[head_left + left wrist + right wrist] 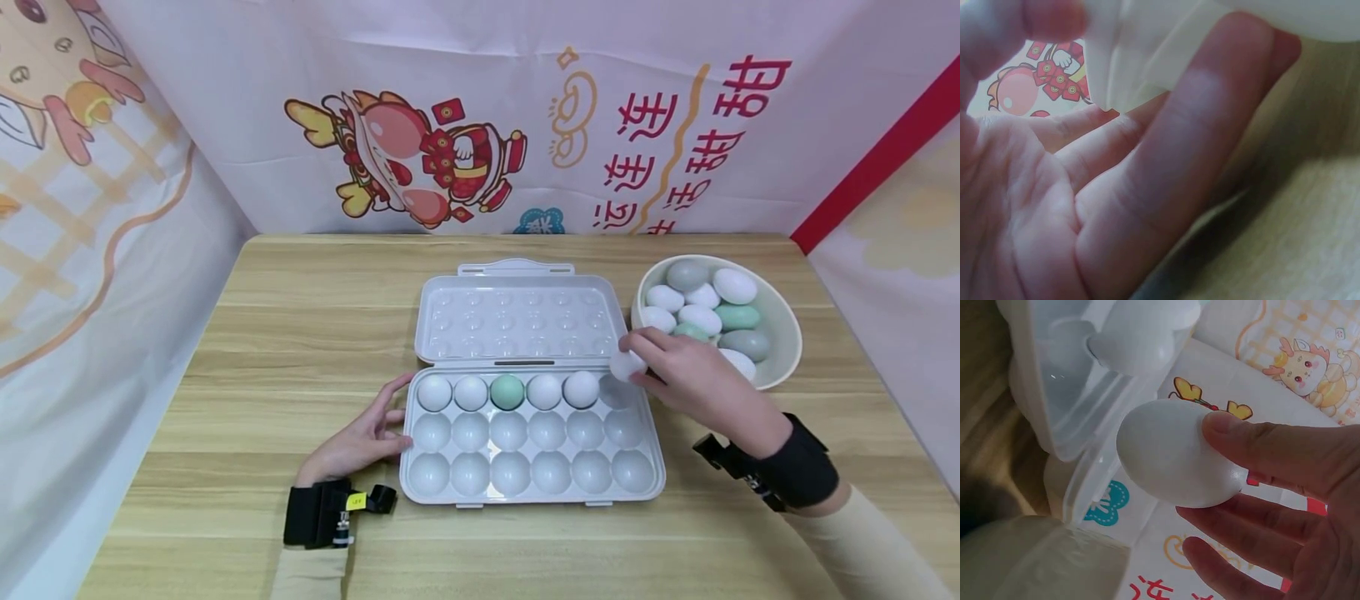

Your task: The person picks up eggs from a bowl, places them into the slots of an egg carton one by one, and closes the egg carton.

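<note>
Between thumb and fingertips, my right hand (701, 383) pinches a white egg (1175, 453). It holds the egg over the right end of the back row of a white egg box (491, 492). In that row sit several white eggs (471, 392) and one green egg (507, 391); the cups of the two front rows are bare. Spread fingers of my left hand (360, 437) touch the box's left side, the thumb at its rim. The left wrist view shows that thumb (1179, 137) large against the pale box wall (1141, 44).
The box's lid (517, 312) lies open toward the back. A cream bowl (787, 342) at the back right holds white, grey and green eggs, partly behind my right hand. The wooden table (322, 300) ends at a printed cloth (525, 50).
</note>
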{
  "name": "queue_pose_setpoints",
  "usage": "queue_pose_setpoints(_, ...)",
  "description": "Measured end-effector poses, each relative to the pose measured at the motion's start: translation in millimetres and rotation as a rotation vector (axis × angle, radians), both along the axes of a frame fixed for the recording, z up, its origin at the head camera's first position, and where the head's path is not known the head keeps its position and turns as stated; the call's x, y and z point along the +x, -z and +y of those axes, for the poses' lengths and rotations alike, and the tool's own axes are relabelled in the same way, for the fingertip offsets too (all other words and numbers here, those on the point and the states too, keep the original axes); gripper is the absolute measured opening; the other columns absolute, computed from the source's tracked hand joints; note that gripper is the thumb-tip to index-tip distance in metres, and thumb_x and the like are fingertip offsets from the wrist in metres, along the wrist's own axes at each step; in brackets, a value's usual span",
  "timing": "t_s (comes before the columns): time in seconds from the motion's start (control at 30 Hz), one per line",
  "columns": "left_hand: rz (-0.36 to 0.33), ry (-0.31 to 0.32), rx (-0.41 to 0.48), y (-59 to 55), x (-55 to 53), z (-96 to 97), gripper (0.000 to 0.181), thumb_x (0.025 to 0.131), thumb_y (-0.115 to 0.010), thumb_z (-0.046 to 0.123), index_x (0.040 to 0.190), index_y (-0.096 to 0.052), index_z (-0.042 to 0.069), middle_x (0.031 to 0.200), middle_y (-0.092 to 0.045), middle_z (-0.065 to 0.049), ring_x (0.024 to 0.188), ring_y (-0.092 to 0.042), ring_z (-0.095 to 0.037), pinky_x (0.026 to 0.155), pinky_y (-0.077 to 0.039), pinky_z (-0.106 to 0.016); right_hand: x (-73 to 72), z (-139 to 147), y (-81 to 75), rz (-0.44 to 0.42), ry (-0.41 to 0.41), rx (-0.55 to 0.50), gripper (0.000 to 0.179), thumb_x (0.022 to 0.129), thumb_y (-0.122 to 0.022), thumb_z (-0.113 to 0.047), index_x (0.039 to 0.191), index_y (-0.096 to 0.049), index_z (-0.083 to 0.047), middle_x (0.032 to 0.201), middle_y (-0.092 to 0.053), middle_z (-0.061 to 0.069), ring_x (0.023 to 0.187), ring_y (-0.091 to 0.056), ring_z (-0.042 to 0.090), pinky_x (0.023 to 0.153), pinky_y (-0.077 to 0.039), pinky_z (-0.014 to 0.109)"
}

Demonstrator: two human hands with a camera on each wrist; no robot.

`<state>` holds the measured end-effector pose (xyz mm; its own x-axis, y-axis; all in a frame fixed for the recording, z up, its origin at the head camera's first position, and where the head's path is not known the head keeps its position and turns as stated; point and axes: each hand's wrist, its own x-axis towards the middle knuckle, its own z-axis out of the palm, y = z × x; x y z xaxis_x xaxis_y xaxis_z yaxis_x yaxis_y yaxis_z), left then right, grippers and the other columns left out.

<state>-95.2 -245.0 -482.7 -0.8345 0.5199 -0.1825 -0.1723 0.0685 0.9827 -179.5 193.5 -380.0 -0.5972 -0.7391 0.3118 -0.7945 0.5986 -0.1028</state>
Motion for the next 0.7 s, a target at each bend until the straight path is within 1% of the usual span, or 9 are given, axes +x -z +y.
queue_pose_setpoints(0.13, -0.003, 0.0, 0.003, -0.6, 0.0, 0.0, 0.086, 0.093, -0.058, -0.001, 0.155, -0.001, 0.019, 0.132, -0.043, -0.037, 0.095, -0.065, -0.033, 0.083, -0.055, -0.039, -0.3, 0, 9.2, 0.02, -0.024, 0.007, 0.045, 0.067, -0.086, -0.002, 0.104, -0.06, -0.005, 0.098, -0.063, 0.011, 0.073, -0.061, 0.025, 0.061, -0.054, 0.041)
queue_pose_setpoints(0.23, -0.001, 0.0, 0.0, -1.1, -0.1, 0.3, 0.086, 0.093, -0.058, -0.001, 0.155, -0.001, 0.019, 0.132, -0.042, -0.037, 0.095, -0.065, -0.033, 0.083, -0.055, -0.039, -0.3, 0, 14.0, 0.015, -0.019, 0.025, 0.045, 0.067, -0.087, -0.003, 0.103, -0.06, -0.005, 0.097, -0.062, 0.01, 0.078, -0.062, 0.026, 0.065, -0.052, 0.044)
queue_pose_setpoints(0.37, 0.002, -0.003, -0.007, -1.7, -0.8, 0.5, 0.086, 0.094, -0.058, -0.001, 0.155, -0.002, 0.019, 0.134, -0.041, -0.038, 0.096, -0.065, -0.034, 0.083, -0.055, -0.039, -0.5, 0, 18.2, -0.004, -0.008, 0.035, 0.046, 0.065, -0.088, -0.003, 0.102, -0.061, -0.005, 0.096, -0.063, 0.011, 0.088, -0.062, 0.03, 0.079, -0.051, 0.049)
queue_pose_setpoints(0.5, 0.008, 0.0, -0.01, -2.1, -1.1, 0.1, 0.086, 0.094, -0.057, -0.001, 0.155, -0.001, 0.019, 0.134, -0.041, -0.038, 0.095, -0.065, -0.033, 0.083, -0.055, -0.039, -1.1, -1, 23.4, -0.016, -0.015, 0.049, 0.045, 0.065, -0.088, -0.004, 0.101, -0.06, -0.004, 0.096, -0.064, 0.012, 0.092, -0.061, 0.032, 0.091, -0.046, 0.052)
queue_pose_setpoints(0.63, 0.012, 0.003, -0.009, -1.8, -0.6, -0.5, 0.086, 0.093, -0.058, -0.001, 0.155, -0.001, 0.019, 0.133, -0.041, -0.038, 0.095, -0.065, -0.033, 0.083, -0.055, -0.038, -0.2, -3, 29.4, -0.076, 0.003, 0.092, 0.043, 0.068, -0.087, -0.008, 0.101, -0.061, -0.005, 0.098, -0.065, 0.012, 0.094, -0.061, 0.032, 0.092, -0.045, 0.053)
queue_pose_setpoints(0.7, 0.009, 0.005, -0.005, -1.1, 0.1, -0.7, 0.086, 0.093, -0.058, -0.001, 0.155, -0.001, 0.019, 0.133, -0.041, -0.038, 0.095, -0.065, -0.033, 0.083, -0.055, -0.038, 0.8, -3, 31.9, -0.107, 0.016, 0.112, 0.041, 0.069, -0.087, -0.009, 0.101, -0.062, -0.007, 0.098, -0.065, 0.011, 0.094, -0.06, 0.032, 0.088, -0.047, 0.051)
